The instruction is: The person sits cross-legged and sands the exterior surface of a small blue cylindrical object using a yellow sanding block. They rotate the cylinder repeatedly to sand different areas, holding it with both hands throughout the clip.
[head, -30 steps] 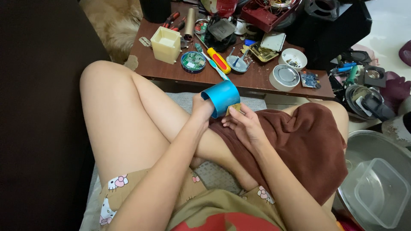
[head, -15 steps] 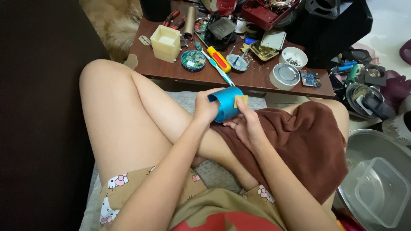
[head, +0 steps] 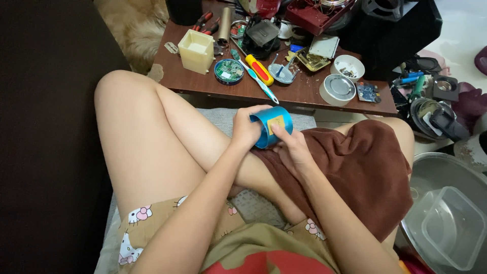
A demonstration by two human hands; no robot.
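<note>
A blue cylindrical casing (head: 264, 128) with a small yellow square part (head: 276, 123) at its open end is held over my lap. My left hand (head: 247, 128) wraps around its left side. My right hand (head: 290, 148) supports it from below and to the right, the thumb pressing on the yellow part. A brown towel (head: 362, 170) lies over my right leg beneath the hands.
A low brown table (head: 299, 94) ahead holds a cream box (head: 196, 49), a round green circuit board (head: 229, 70), a red-and-yellow screwdriver (head: 259, 70), a white round lid (head: 337, 89), a small bowl (head: 350, 66) and pliers. A metal basin (head: 431, 177) with a clear plastic container (head: 449, 226) sits at the right.
The blue casing has been turned so its open end with the yellow part faces up towards me. My right thumb has moved onto the yellow part.
</note>
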